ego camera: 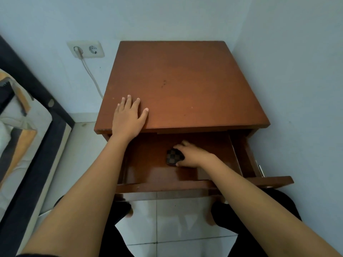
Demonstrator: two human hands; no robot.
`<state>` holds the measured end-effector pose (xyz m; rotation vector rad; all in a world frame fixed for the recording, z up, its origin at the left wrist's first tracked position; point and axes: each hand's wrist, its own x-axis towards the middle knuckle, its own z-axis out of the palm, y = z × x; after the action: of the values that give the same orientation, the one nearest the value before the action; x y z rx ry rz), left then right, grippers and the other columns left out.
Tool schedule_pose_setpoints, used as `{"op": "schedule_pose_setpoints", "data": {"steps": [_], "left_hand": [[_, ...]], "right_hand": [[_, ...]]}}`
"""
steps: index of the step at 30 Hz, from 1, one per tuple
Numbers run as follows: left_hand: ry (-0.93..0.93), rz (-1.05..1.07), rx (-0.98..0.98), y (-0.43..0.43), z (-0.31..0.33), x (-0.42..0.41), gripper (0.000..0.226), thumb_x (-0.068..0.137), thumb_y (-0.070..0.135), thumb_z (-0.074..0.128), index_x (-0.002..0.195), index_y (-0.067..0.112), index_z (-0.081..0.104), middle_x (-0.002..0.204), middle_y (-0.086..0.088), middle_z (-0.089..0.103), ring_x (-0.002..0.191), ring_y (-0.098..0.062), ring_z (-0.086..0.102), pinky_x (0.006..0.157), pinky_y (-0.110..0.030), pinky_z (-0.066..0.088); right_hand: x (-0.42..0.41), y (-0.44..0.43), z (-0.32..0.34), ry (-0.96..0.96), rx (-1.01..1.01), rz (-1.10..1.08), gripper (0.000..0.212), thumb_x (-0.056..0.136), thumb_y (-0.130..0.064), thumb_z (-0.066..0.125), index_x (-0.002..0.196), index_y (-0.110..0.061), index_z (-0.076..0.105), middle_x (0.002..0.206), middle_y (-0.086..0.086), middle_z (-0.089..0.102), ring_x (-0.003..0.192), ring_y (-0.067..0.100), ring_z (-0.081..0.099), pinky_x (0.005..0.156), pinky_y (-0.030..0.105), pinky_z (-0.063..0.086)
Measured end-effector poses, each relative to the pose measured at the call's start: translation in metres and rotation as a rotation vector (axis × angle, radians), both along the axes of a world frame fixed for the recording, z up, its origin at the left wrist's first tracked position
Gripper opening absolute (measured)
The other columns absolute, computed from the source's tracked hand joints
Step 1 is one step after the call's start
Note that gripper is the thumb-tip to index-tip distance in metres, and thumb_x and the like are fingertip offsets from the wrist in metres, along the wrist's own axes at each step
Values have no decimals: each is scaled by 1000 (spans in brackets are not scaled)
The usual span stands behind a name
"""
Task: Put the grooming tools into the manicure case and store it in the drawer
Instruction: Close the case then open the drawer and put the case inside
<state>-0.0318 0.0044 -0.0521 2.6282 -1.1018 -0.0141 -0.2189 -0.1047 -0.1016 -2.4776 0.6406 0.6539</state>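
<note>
Resting on the open drawer point(157, 175) floor, the checkered manicure case point(173, 157) lies gripped under the right hand point(193, 154) fingers. Left hand point(128, 117) lies spread flat on the worktop point(185, 80).

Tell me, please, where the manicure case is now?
The manicure case lies on the floor of the open drawer, near its middle, under the right hand.

Bedroom: bed point(22, 130) beside wooden nightstand point(181, 86).
</note>
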Motion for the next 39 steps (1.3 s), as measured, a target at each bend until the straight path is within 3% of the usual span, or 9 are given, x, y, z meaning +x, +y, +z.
{"op": "schedule_pose_setpoints", "data": {"steps": [6, 10, 13, 16, 20, 26, 32, 36, 39], "left_hand": [[69, -34, -114, 36, 2, -59, 61, 94, 54, 31, 144, 20, 31, 157, -5, 18, 145, -21, 10, 116, -38, 8], [203, -181, -188, 71, 6, -94, 90, 77, 78, 30, 145, 21, 30, 157, 2, 14, 145, -12, 5, 117, -37, 10], [275, -430, -46, 92, 2, -108, 108, 64, 89, 34, 148, 24, 17, 158, 8, 5, 143, -3, -6, 118, -34, 0], [190, -527, 140, 102, -5, -109, 118, 57, 90, 41, 149, 25, 5, 158, 8, -4, 139, -1, -15, 117, -32, -5], [19, -486, 174, 100, -7, -103, 123, 55, 90, 39, 149, 22, -2, 158, 5, -10, 138, -6, -20, 111, -27, -12], [-90, -367, 82, 86, -4, -98, 123, 60, 81, 54, 149, 17, -2, 156, 1, -13, 137, -12, -23, 110, -28, -12], [-152, -213, 42, 63, -3, -86, 126, 58, 84, 50, 149, 16, -3, 158, -7, -11, 138, -17, -21, 111, -32, -11], [-162, -172, 23, 49, -7, -76, 116, 64, 83, 46, 149, 17, 4, 159, -7, -4, 145, -20, -10, 112, -32, -11], [-182, -134, -23, 42, -15, -72, 106, 69, 80, 44, 148, 17, 14, 158, -7, 10, 146, -22, 4, 114, -33, -3]], "right_hand": [[-38, 17, 31, -104, 177, -110, 64, 88, -59, 43, 140, -23, 36, 146, 4, 28, 130, 27, 37, 107, 37, 34], [-65, 25, 59, -117, 252, -11, 79, 76, -70, 52, 140, -29, 34, 146, -3, 30, 133, 19, 35, 111, 38, 32], [-82, 32, 67, -115, 199, 65, 90, 70, -64, 65, 143, -30, 26, 151, -7, 25, 137, 16, 30, 111, 37, 32], [-90, 37, 64, -176, 48, 74, 93, 70, -53, 72, 145, -27, 23, 154, -6, 22, 138, 16, 29, 111, 37, 34], [-94, 39, 64, -294, -66, 57, 97, 69, -48, 75, 146, -25, 19, 154, -6, 20, 139, 17, 28, 109, 38, 37], [-84, 33, 64, -452, -315, 53, 108, 69, -50, 74, 149, -19, 9, 158, -2, 15, 145, 16, 13, 117, 32, 16], [-65, 16, 54, -566, -504, 18, 108, 72, -53, 70, 149, -11, 7, 158, 3, 11, 147, 18, 5, 115, 28, 4], [-50, 4, 49, -587, -551, 2, 95, 77, -50, 66, 148, -11, 15, 156, 6, 19, 146, 21, 13, 115, 29, 2], [-43, -1, 43, -637, -574, -38, 81, 76, -43, 70, 141, -11, 33, 146, 9, 38, 138, 26, 32, 115, 33, 15]]}}
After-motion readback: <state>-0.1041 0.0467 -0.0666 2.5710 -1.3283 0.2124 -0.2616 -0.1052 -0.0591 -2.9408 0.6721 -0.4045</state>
